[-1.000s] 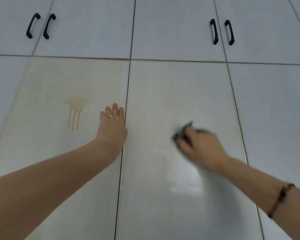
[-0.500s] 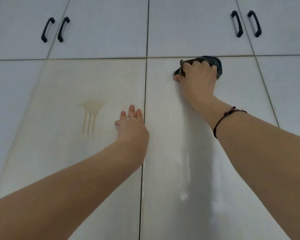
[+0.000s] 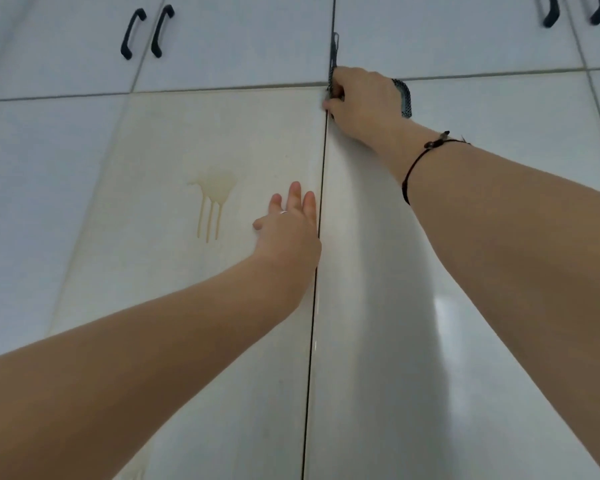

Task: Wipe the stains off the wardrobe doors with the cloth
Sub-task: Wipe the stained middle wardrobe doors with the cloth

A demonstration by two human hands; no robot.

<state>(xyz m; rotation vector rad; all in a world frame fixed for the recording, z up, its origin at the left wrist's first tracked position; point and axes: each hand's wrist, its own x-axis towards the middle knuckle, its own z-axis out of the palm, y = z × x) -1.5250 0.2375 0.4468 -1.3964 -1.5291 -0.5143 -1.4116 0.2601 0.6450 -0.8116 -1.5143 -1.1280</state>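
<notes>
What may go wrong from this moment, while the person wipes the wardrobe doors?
1. The brown stain with its drips is on the left door, but the right hand holds the cloth at the top corner of the right door; the stain may be missed.
2. A strip of cloth lies along the gap between the upper doors and may catch in it.
3. The left hand presses flat on the left door; it may leave marks there.

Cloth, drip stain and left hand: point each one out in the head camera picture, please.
cloth [image 3: 406,98]: head view, the dark mesh edge on its right side.
drip stain [image 3: 215,187]: head view, the yellowish blot above the three runs.
left hand [image 3: 290,235]: head view, the back of the hand.
</notes>
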